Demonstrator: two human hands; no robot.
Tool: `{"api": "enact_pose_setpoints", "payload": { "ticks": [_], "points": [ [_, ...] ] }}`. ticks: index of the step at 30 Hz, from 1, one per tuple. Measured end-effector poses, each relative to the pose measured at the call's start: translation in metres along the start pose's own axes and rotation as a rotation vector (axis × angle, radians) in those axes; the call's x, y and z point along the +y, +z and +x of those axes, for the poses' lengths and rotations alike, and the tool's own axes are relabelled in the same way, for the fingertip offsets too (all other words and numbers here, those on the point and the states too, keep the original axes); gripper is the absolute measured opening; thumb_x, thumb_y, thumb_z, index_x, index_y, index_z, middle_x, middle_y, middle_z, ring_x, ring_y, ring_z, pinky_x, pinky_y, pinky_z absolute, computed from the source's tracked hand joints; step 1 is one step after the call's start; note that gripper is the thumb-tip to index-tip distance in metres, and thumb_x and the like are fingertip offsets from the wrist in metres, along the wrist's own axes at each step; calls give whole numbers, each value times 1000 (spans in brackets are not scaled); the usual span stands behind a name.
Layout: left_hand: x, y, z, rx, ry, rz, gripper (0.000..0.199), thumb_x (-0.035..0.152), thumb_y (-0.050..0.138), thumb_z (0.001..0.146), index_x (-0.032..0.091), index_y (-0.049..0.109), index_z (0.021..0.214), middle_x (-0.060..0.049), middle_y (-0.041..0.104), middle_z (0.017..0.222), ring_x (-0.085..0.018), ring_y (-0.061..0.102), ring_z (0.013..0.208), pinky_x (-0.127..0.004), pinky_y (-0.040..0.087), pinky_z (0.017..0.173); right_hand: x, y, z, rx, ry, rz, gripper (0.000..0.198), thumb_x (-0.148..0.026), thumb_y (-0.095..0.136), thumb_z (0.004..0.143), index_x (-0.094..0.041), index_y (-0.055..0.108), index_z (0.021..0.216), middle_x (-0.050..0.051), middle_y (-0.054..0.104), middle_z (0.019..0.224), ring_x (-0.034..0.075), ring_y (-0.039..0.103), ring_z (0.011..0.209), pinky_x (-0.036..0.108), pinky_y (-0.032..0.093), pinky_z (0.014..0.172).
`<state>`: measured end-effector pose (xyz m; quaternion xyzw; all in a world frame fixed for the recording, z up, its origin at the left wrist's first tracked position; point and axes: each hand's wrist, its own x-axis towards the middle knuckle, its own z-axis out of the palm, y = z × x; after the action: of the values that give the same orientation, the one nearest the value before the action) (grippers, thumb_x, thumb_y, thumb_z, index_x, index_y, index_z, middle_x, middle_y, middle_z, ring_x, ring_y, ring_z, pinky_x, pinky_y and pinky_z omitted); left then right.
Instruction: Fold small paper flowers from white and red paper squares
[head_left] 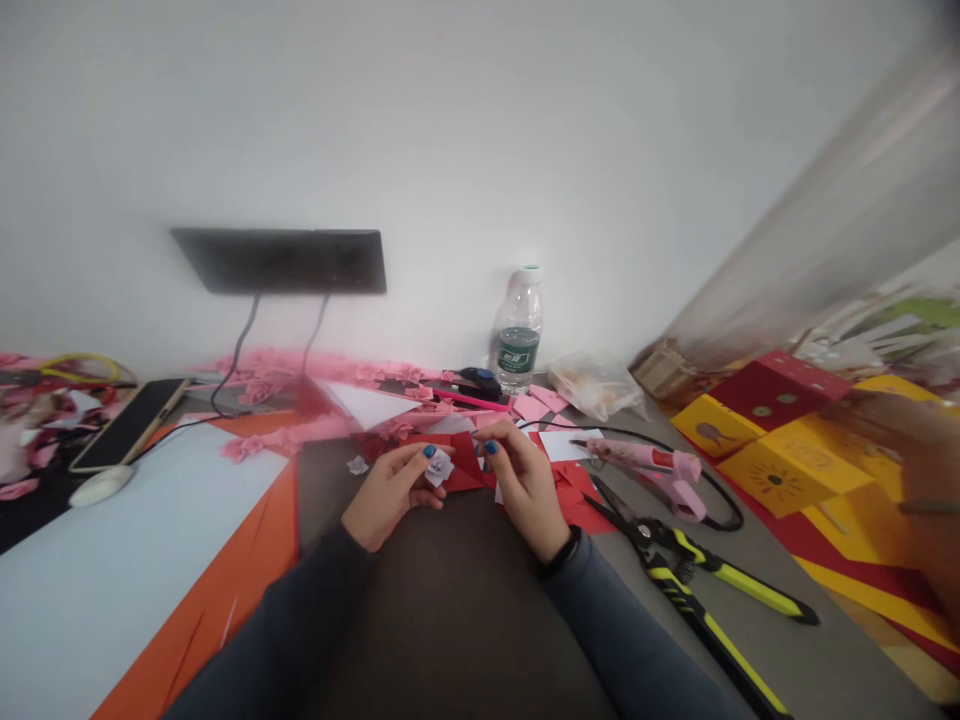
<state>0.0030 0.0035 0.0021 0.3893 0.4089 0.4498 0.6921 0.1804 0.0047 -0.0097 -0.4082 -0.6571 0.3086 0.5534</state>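
My left hand point(390, 490) pinches a small pale lilac paper flower point(439, 467) between thumb and fingers. Just to its right, my right hand point(523, 485) is closed in a pinch, thumb against fingertips; what it holds, if anything, is too small and blurred to name. Beneath and behind both hands lie red paper pieces point(581, 497). A second little pale paper piece point(358, 465) rests on the grey table left of my left hand. A white paper piece point(570, 445) lies to the right of my right hand.
On the right are a pink glue gun point(652, 462) with a black cord and open yellow-black shears point(675, 560). Behind stand a water bottle point(519, 340) and pink paper flowers point(262, 372). A phone point(131, 425), white mouse point(101, 486) and yellow boxes point(799, 455) flank the table.
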Motion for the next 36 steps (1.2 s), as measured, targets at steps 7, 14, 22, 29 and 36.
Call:
{"api": "enact_pose_setpoints", "payload": {
  "ticks": [7, 14, 22, 29, 36],
  "points": [
    [2, -1, 2, 32, 56, -90, 43, 38, 84, 63, 16, 73, 99, -9, 74, 94, -14, 69, 68, -24, 55, 61, 16, -6, 20, -53, 346, 618, 41, -62, 53, 84, -21, 54, 79, -3, 47, 63, 12, 40, 49, 25, 33, 46],
    [-3, -2, 3, 12, 101, -31, 42, 29, 86, 63, 14, 70, 98, -10, 74, 92, -19, 72, 75, -26, 56, 67, 14, -27, 24, -336, 488, 965, 51, -68, 48, 83, -23, 35, 62, -7, 31, 56, 9, 18, 41, 21, 19, 36],
    [43, -15, -8, 9, 297, 424, 35, 37, 77, 70, 16, 70, 98, -7, 73, 83, -21, 68, 74, -27, 53, 62, 21, -24, 20, -529, 468, 1043, 54, -63, 54, 82, -23, 27, 59, -9, 28, 51, 7, 14, 37, 20, 18, 34],
    [90, -68, -39, 210, 309, 947, 28, 40, 73, 69, 18, 76, 86, -6, 74, 88, -24, 65, 78, -28, 48, 69, 25, -23, 19, -571, 486, 1132, 50, -54, 57, 84, -22, 29, 58, -8, 30, 52, 8, 15, 38, 20, 17, 35],
    [53, -104, -27, 391, 313, 1063, 27, 36, 71, 63, 17, 76, 82, -5, 74, 72, -27, 66, 74, -34, 48, 74, 23, -21, 18, -582, 476, 1214, 50, -52, 59, 85, -21, 30, 58, -8, 29, 52, 7, 13, 39, 20, 17, 36]
  ]
}}
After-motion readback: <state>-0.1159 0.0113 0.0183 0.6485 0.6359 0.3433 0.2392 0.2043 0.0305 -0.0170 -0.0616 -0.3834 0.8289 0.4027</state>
